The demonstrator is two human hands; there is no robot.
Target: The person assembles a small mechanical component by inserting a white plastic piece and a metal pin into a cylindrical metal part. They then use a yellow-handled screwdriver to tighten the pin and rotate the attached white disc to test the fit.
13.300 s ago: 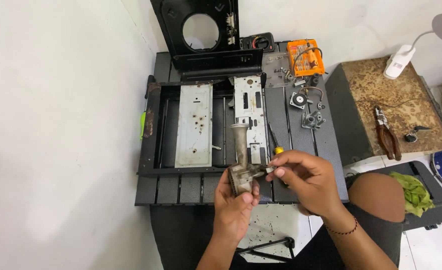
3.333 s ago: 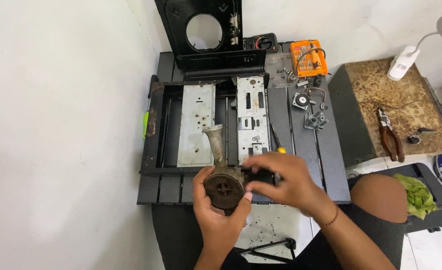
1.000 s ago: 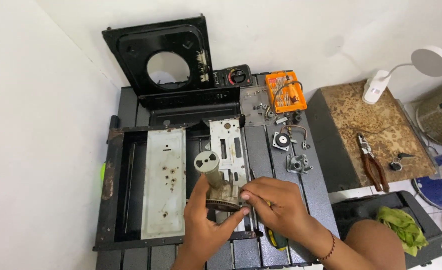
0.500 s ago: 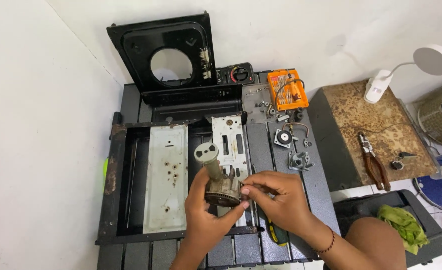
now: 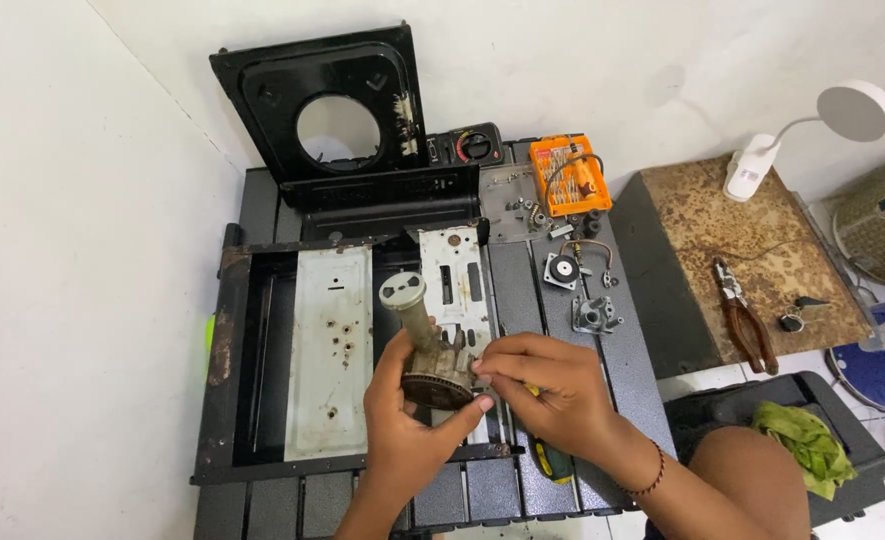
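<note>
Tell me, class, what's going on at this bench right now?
A person holds a rusty metal burner with a long tube over an opened black stove casing. The left hand cups the burner's round head from below; the right hand pinches its side. An orange screwdriver-bit case and small metal parts lie on the black slatted table. Red-handled pliers rest on the brown side stand.

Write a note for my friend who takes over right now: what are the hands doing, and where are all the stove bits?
Left hand: holds the rusty burner part from below, its tube pointing up and away.
Right hand: fingers pinch at the burner part's side.
Stove base: open on the black table, its lid propped behind.
Done: small fittings lie loose beside the orange screwdriver kit.
Left: burner part is in hand, not in the base.
</note>
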